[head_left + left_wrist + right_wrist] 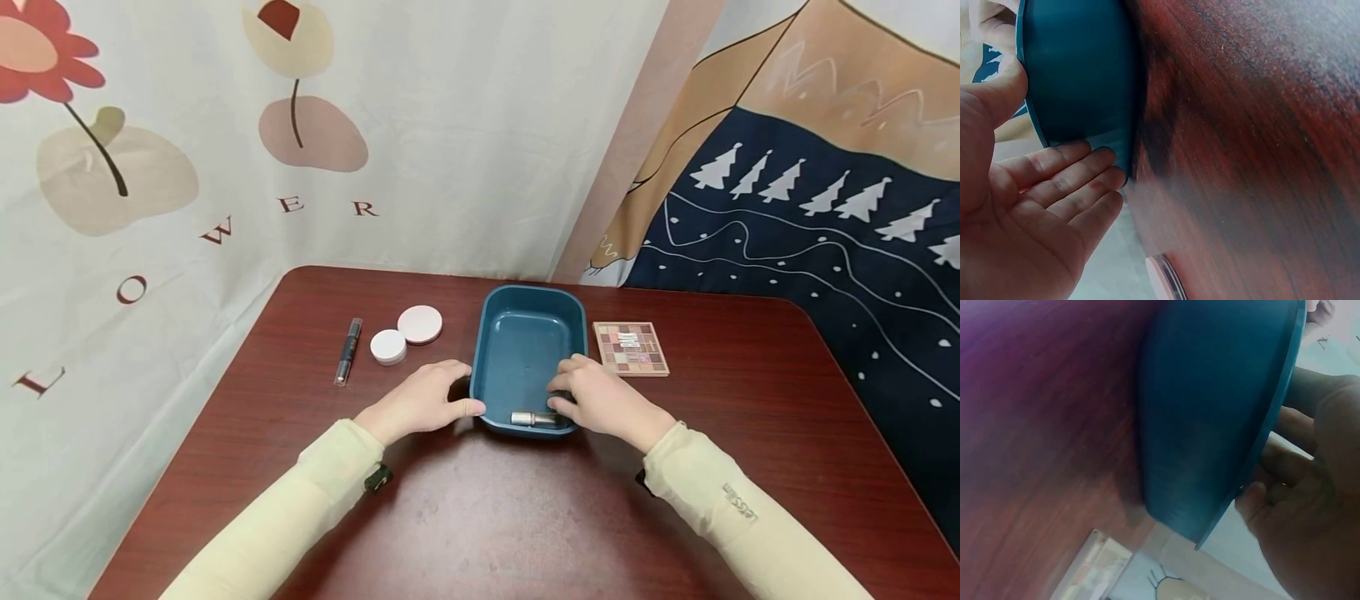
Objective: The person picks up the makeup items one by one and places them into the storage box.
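A deep blue-green plastic bin (525, 362) stands on the table between both hands. My left hand (427, 396) is at its left side, thumb tip by the rim near the front corner. In the left wrist view the fingers (1079, 172) reach nearly straight along the outer wall. My right hand (603, 400) reaches over the right rim, its fingers loosely bent inside. Below its thumb, along the bin's near end, lies a slim silver-and-dark tube (525, 418), like a lipstick. A gap shows between that thumb and the fingers; the tube's right end is partly hidden.
Right of the bin lies an eyeshadow palette (632, 349). To the left are a round white compact (420, 324), a smaller white jar (388, 347) and a dark double-ended pen (348, 352). Printed curtains (465, 167) hang behind the reddish-brown table (480, 517).
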